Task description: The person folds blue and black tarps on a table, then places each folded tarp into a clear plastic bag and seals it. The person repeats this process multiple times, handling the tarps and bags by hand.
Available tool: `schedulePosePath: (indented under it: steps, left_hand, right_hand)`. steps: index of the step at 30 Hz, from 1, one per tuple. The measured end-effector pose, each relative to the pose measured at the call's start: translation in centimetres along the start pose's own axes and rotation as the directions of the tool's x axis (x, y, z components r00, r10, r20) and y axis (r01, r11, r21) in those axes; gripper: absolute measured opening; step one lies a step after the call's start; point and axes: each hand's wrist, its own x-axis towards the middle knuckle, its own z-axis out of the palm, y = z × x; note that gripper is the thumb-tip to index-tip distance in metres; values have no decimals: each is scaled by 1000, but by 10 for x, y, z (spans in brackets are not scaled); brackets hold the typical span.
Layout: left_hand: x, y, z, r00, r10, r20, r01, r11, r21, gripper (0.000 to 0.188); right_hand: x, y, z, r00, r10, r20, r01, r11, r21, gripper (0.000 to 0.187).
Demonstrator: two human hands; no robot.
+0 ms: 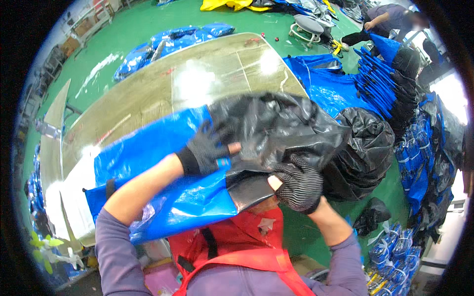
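A large bag-like piece of glossy plastic lies across the near side of the table, with a blue part (153, 140) on the left and a crumpled black part (281, 123) on the right. My left hand (205, 150), in a black fingerless-tip glove, rests flat with fingers spread over the seam where blue meets black; its fingertips are a little blurred. At the black part's near edge, my right hand (300, 185), in a striped glove, is closed on the plastic, thumb toward me. Folds hide some of its fingers.
The pale, worn table (207, 79) stretches away to the left. Beside it on the right sit a black plastic heap (365, 153) and a stack of blue sheets (375, 81). Tied blue bundles (390, 251) lie at lower right. A stool (307, 27) and another person (390, 19) are at far right.
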Motion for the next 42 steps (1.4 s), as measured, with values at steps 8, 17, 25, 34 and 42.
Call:
schedulePosePath:
  steps: [8,17,25,34,42]
  left_hand:
    - [2,58,63,997,-20,-81,1,974,-226,48]
    - [-298,3,-32,810,-481,335,563,478,-674,42]
    - [-426,149,-4,-397,-902,170,439,-349,-828,33]
    - [-365,127,28,-433,-888,-156,389,-28,-921,36]
    - [-313,62,-5,-179,-983,-46,954,-185,235,41]
  right_hand:
    - [171,84,59,668,239,705,-125,970,-211,32]
    - [140,122,109,745,390,541,-323,921,-219,57]
    - [149,120,117,716,414,562,-259,905,-337,47]
    - [150,121,101,710,414,569,-359,909,-213,67]
    - [130,108,107,668,563,487,-413,824,-387,64]
